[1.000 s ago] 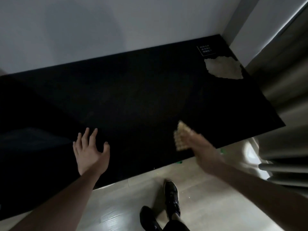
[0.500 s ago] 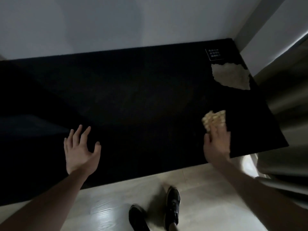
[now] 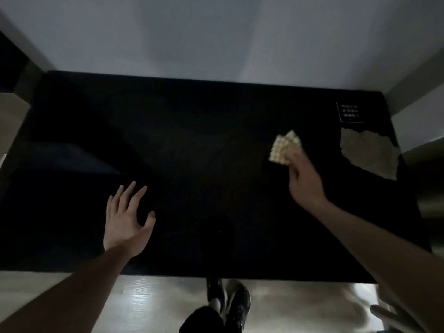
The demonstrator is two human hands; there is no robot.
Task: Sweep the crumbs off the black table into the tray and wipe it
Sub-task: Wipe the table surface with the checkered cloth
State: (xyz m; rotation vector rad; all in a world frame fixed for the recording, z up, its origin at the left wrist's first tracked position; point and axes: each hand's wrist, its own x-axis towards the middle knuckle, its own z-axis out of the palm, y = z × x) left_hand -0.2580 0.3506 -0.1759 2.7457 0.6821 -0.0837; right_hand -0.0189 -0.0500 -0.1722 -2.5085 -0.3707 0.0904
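So a black table [image 3: 216, 152] is seen from above, pushed up against a pale wall [image 3: 216, 37], and it fills most of the view. The room is pretty dim, so crumbs can't really be made out on the dark top, and a tray can't be spotted either.

The left hand [image 3: 126, 219] is laid flat on the table toward the near-left side, palm down, fingers spread wide and nothing held in it. The right hand [image 3: 305, 181] is stretched out over the right part of the table with its fingers closed around the near end of a yellowish sponge cloth [image 3: 284, 147]. The cloth has a bumpy grid texture and sticks out past the fingers toward the wall. Whether it is actually pressed onto the tabletop or held just above it can't be told, since that bit is a little blurred.

Just right of the cloth, at the far-right corner, a ragged light patch [image 3: 370, 153] is seen on the table surface, looking like torn or worn covering. Right behind that patch a small label [image 3: 349, 112] with white text is stuck on, but the text is too small to be read.

Below the near edge, a light floor [image 3: 149, 306] is visible, and a pair of black shoes [image 3: 228, 301] is planted there close to the table.
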